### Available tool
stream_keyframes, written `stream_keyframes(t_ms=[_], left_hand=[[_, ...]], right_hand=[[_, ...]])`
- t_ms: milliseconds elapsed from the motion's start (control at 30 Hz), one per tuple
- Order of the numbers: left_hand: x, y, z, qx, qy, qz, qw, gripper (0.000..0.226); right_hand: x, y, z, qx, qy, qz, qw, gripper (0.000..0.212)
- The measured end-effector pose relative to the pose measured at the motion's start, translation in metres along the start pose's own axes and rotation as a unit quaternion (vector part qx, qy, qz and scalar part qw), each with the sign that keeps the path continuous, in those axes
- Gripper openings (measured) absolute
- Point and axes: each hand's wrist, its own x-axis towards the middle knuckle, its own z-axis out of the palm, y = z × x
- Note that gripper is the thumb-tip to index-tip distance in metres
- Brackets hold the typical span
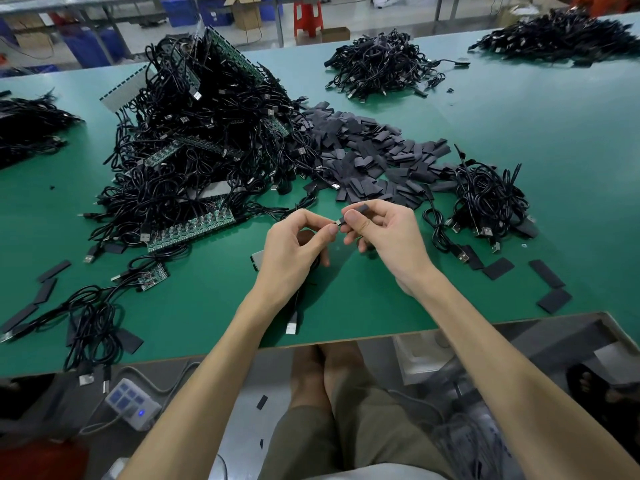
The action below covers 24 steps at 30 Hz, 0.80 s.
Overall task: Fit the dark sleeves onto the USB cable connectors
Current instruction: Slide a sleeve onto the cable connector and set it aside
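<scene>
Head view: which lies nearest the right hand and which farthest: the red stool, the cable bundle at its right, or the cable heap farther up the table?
From the right hand:
1. Cable bundle, just to its right.
2. Cable heap, farther back, centre-right.
3. Red stool, at the very back.

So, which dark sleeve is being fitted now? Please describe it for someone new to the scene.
On the green table, look near the front edge, at the right hand. The sleeve is pinched there, meeting a metal plug; unlike the loose sleeves behind, it is off the table.
</scene>
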Motion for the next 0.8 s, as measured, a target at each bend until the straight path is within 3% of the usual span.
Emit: stream_keyframes(t_ms=[500, 800], left_hand=[[-0.0016, -0.0043, 0.0026, 0.024, -0.007, 0.02, 0.999, 0.01], [-0.002, -0.0047, 0.0026, 0.017, 0.017, 0.034, 0.999, 0.01]], right_hand=[[-0.0006, -0.0015, -0.0017, -0.012, -0.009, 0.015, 1.0, 0.004], [-0.0005, -0.0033, 0.0002, 0.001, 0.002, 0.033, 0.999, 0.011]])
